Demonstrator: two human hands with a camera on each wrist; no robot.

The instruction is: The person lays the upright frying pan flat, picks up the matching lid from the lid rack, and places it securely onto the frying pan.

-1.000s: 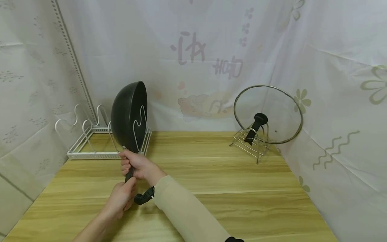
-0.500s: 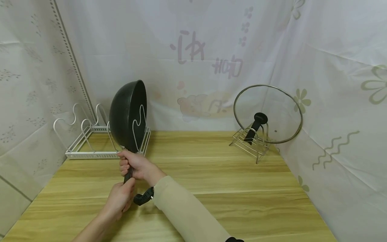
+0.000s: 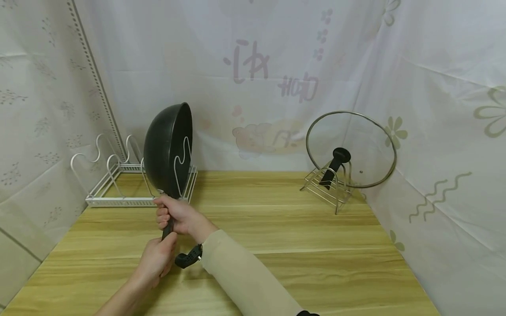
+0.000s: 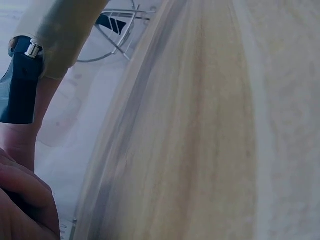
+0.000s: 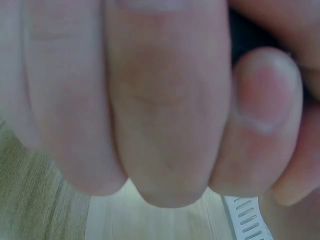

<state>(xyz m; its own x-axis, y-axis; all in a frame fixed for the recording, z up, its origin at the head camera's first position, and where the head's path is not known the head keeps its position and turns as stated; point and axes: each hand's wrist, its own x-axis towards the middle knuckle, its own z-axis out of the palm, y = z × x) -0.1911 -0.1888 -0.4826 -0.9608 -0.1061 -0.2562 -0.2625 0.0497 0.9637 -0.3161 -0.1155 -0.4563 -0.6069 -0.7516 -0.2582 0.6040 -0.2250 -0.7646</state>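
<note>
A black wok (image 3: 160, 151) stands on its side in the white wire rack (image 3: 118, 202) at the left, its open face turned right and its handle pointing toward me. My right hand (image 3: 178, 214) grips the handle close to the bowl. Lower down, my left hand (image 3: 158, 256) wraps the handle's end, thumb on top. Curled fingers (image 5: 167, 110) fill the right wrist view, with a dark bit of the handle behind them. In the left wrist view only part of a hand (image 4: 25, 197) shows, at the lower left edge. Most of the handle is hidden under both hands.
A glass lid with a metal rim and black knob (image 3: 341, 155) leans upright in a small wire stand (image 3: 337, 193) at the back right. Rack loops (image 3: 112, 164) rise left of the wok. Printed curtains (image 3: 253, 109) border the wooden table (image 3: 292, 245) behind and at the sides.
</note>
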